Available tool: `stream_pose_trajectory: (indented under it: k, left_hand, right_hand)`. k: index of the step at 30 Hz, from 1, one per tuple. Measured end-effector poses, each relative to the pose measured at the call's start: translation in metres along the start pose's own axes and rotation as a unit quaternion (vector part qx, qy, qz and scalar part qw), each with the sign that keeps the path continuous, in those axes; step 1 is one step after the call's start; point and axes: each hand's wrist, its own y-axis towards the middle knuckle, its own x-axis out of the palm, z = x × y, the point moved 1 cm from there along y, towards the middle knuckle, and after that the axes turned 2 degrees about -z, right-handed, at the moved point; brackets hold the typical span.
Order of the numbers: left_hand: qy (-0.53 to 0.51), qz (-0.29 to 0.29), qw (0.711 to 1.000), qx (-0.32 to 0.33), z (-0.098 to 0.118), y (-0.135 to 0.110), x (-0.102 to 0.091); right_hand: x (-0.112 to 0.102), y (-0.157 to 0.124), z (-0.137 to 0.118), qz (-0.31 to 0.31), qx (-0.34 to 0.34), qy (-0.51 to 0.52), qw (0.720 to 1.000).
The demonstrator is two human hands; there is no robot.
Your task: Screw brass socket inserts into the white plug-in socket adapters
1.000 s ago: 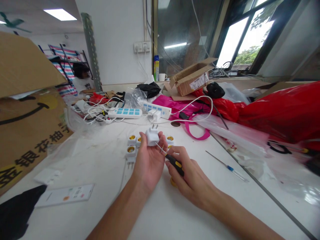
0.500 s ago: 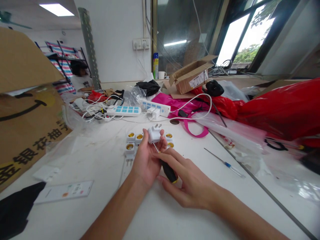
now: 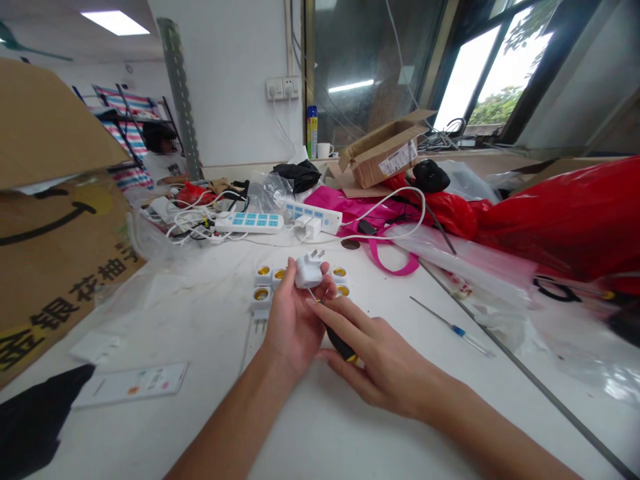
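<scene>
Your left hand [image 3: 296, 327] curls its thumb and fingers around the white plug [image 3: 309, 272], prongs towards one o'clock. At five o'clock from the plug, your right hand [image 3: 373, 350] has its fingers partly closed on the black-and-yellow screwdriver [image 3: 341, 345], its shaft reaching the plug's near end. White sockets [image 3: 261, 307] sit at eight o'clock; a blue-handled tool [image 3: 458, 330] lies at four.

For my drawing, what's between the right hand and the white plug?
In the head view, the shaft of a screwdriver runs from the right hand to the white plug.
</scene>
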Motion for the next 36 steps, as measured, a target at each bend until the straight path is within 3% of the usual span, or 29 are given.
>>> stream_pose_trajectory:
  k: [9, 23, 30, 36]
  left_hand:
    - [-0.008, 0.002, 0.999, 0.046, -0.003, -0.003, 0.008]
    - [-0.055, 0.017, 0.994, 0.09, 0.003, 0.004, 0.008]
    - [-0.067, -0.003, 0.993, 0.1, 0.003, 0.01, 0.003]
    - [-0.077, -0.007, 0.991, 0.105, 0.005, 0.008, 0.002]
  right_hand:
    - [-0.005, 0.003, -0.002, 0.097, -0.003, -0.028, 0.995]
    - [-0.007, 0.003, -0.002, 0.092, 0.046, 0.037, 0.994]
    - [-0.01, 0.001, -0.002, 0.14, 0.049, 0.021, 0.989]
    - [-0.008, 0.002, -0.006, 0.148, 0.071, 0.11, 0.98]
